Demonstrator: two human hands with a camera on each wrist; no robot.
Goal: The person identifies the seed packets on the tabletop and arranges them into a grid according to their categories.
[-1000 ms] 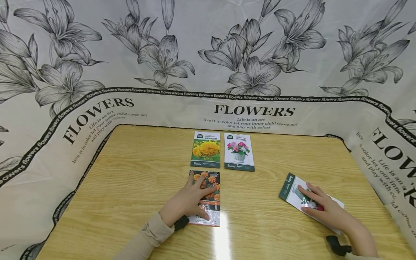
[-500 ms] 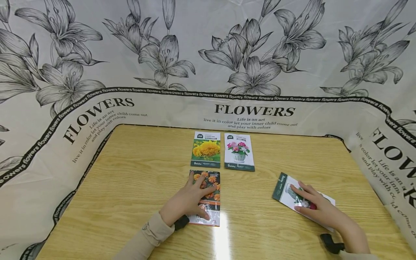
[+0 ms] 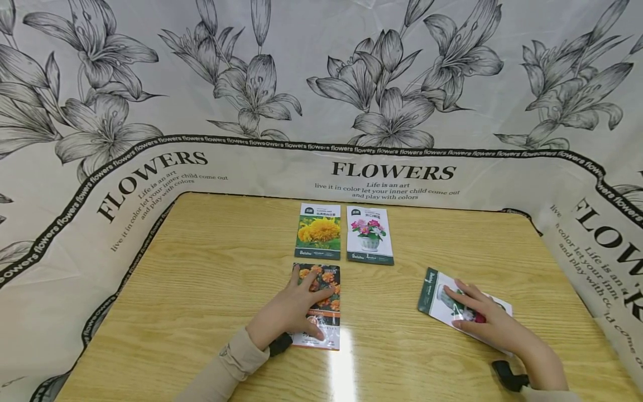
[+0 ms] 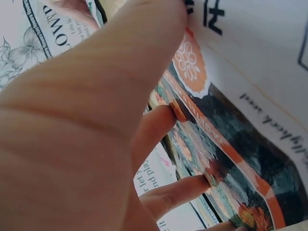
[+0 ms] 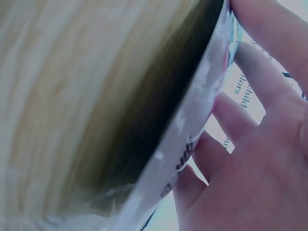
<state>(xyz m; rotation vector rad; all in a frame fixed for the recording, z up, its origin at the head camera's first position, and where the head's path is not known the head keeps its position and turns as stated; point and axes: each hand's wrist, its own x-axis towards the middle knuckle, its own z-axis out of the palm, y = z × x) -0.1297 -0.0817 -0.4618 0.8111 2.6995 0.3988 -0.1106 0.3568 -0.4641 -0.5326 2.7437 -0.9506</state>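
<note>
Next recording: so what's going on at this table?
Someone's left hand rests spread on an orange-flower packet lying flat. The right hand touches a slanted packet farther right. Toward the back of the wooden table, a yellow-flower packet and a pink-flower packet lie side by side, with neither hand on them.

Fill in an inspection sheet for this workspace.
Surface: wood-grain table, with a bright glare streak toward the person.
Job's things: four flower packets; yellow-flower packet and pink-flower packet side by side, orange-flower packet nearer, angled packet off to the right.
Clutter: nothing seen.
Hands: left hand spread on the orange-flower packet; right hand on the angled one.
Cables: nothing seen.
Surroundings: flower-printed sheet behind and at the sides.
</note>
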